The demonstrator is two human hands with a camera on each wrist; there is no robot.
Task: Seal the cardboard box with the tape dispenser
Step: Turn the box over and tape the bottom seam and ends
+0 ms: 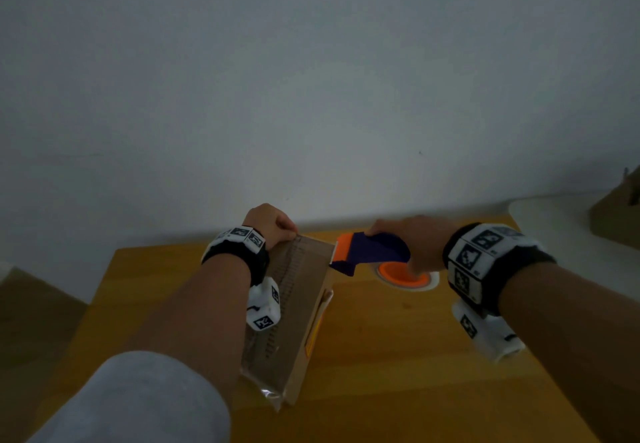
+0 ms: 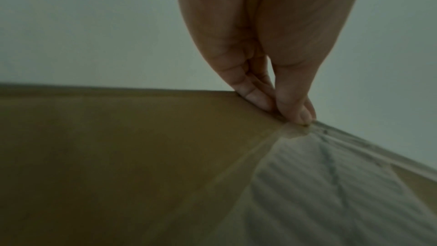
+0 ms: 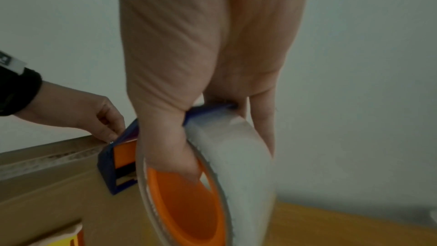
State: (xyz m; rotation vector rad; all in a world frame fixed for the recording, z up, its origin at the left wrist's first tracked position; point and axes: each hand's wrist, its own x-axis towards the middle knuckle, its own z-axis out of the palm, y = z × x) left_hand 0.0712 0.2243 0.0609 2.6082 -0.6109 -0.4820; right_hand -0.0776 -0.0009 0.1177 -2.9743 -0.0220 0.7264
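Right grip (image 1: 412,245) wrapped round tape dispenser (image 1: 372,252), thumb hooked through the orange core, cutter end touching the far top edge of cardboard box (image 1: 304,307). Left grip (image 1: 273,226) pinching that far edge, fingertips (image 2: 293,113) on clear tape (image 2: 331,184) already along the top. Box upright near the desk (image 1: 398,356) middle. Best done: press down, tilt the blade in, tear cleanly. Blade teeth and tape end hidden; dim light blurs detail.

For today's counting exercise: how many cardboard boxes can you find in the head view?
2. One cardboard box sits on the wooden table, between the hands, taped along its top. A second box is partly cut off at the right edge. Others may lie out of view.
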